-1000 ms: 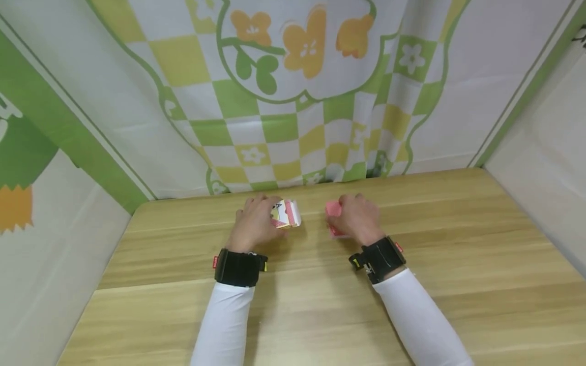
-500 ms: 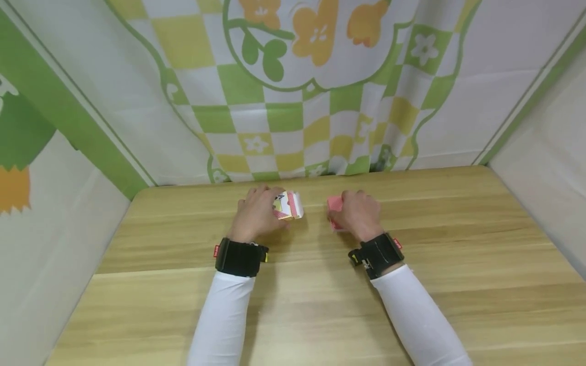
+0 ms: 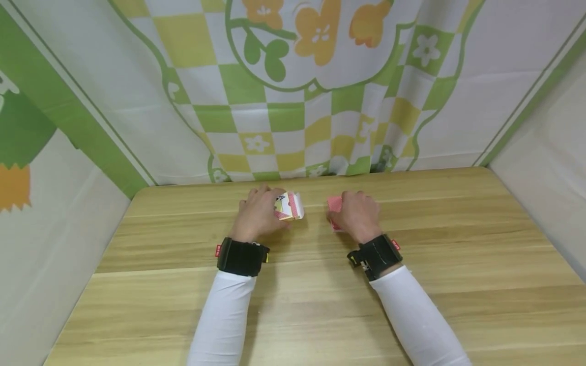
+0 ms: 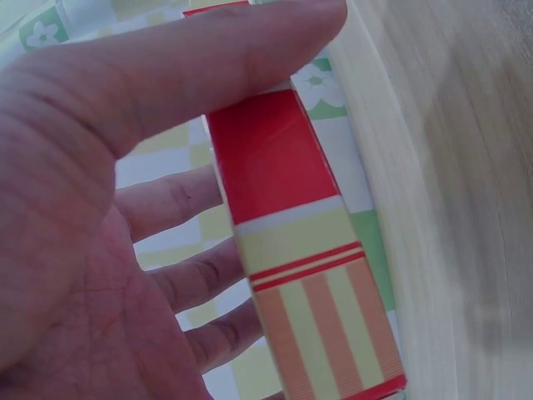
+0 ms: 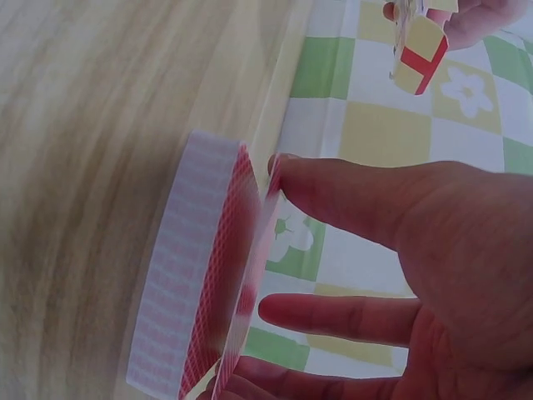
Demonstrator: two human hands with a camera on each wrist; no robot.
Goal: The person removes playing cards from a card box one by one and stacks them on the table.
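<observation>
My left hand [image 3: 258, 213] grips a playing card box [image 3: 289, 206], its white flap end turned to the right. In the left wrist view, the thumb lies across the box's narrow red and striped side [image 4: 275, 158], with the other fingers behind it. On the right, my right hand [image 3: 359, 216] is over a deck of red-backed playing cards [image 5: 187, 258] that lies on the table. Between thumb and fingers it pinches a thin playing card [image 5: 255, 258], tilted up from the top of the deck with a narrow gap at the thumb end.
The wooden table [image 3: 311, 315] reaches back to a green and yellow checked curtain [image 3: 288, 117]. White cloth walls with green bands stand at both sides. A black wrist strap [image 3: 240, 257] sits on each wrist, below it a white sleeve [image 3: 222, 317].
The head view has tilted down a little, so curtain and table sit higher in it. Both hands keep nearly the same place and hold.
</observation>
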